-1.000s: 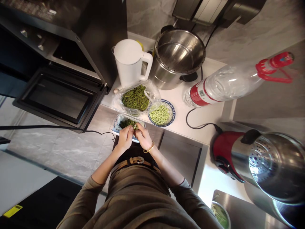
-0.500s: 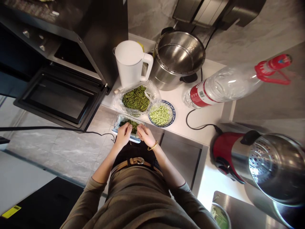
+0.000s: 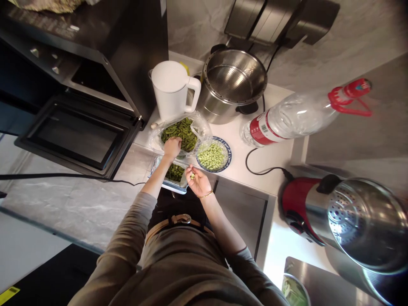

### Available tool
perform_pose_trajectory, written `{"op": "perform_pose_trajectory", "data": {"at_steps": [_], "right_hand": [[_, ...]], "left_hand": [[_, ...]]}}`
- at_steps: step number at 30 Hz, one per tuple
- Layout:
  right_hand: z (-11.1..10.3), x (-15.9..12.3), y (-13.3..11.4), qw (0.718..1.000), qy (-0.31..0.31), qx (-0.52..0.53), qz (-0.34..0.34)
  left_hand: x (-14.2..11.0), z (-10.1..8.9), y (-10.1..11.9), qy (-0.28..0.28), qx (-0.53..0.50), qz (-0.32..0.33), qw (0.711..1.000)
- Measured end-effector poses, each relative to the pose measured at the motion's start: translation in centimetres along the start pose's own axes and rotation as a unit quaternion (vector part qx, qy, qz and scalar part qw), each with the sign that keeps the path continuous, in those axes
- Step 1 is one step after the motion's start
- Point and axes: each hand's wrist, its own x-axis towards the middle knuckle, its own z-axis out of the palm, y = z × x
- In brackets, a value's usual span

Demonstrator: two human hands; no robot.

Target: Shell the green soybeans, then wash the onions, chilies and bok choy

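Observation:
My left hand point(image 3: 172, 147) reaches into a clear plastic bag point(image 3: 200, 123) of green soybean pods point(image 3: 185, 129). Its fingers point down among the pods, and their tips are mostly hidden. Palm up, my right hand point(image 3: 200, 183) has curled fingers holding pale green shelled beans point(image 3: 192, 175). Just above it on the counter, a blue-rimmed plate point(image 3: 228, 155) carries many shelled beans point(image 3: 212, 156). Below the bag, close to my waist, is a lined blue-and-white container point(image 3: 178, 188) with dark green pods or husks point(image 3: 175, 172) inside.
Behind the bag stand a white pitcher point(image 3: 170, 91) and a steel pot point(image 3: 219, 106). A large plastic bottle point(image 3: 287, 119) and a red-and-steel appliance point(image 3: 299, 199) are to the right. An oven door point(image 3: 75, 131) hangs open at left. A black cable point(image 3: 261, 172) crosses the counter.
My left hand has moved from the container up into the bag of pods. The right hand has turned palm up, showing beans in its fingers. The view has shifted slightly.

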Motion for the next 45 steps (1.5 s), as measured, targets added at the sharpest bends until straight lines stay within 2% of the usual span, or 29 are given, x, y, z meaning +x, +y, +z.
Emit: {"op": "perform_pose_trajectory", "data": {"at_steps": [4,7,12,17,20,30,38,42,45], "right_hand": [[0.2,-0.5,0.4,0.999,0.001,0.046,-0.005],[0.5,-1.0,0.4,0.998,0.014,0.069,-0.002],[0.7,-1.3,0.1,0.996,0.004,0.089,0.026],[0.6,-1.1,0.1,0.998,-0.04,0.047,0.015],[0.7,-0.8,0.2,0.999,-0.044,0.002,-0.002],[0.8,-0.2,0.3,0.998,-0.03,-0.046,0.004],[0.5,-0.1,0.4,0.998,-0.011,-0.063,0.014],[0.5,0.0,0.4,0.997,-0.004,-0.077,0.01],[0.5,0.1,0.4,0.996,-0.004,-0.094,-0.001]], "left_hand": [[2.6,1.1,-0.1,-0.021,0.03,-0.007,0.999],[3.1,1.8,0.4,-0.006,0.071,-0.01,0.997],[3.9,2.7,1.4,0.026,0.101,-0.072,0.992],[4.9,2.8,1.2,0.007,0.053,-0.091,0.994],[4.8,2.7,0.9,0.013,0.039,-0.098,0.994],[4.3,3.4,0.9,0.034,0.035,-0.051,0.997],[4.2,2.5,0.3,0.034,0.0,-0.014,0.999],[4.6,2.1,-0.3,0.044,-0.088,0.005,0.995],[4.2,1.5,-1.0,0.102,-0.226,-0.018,0.969]]}}
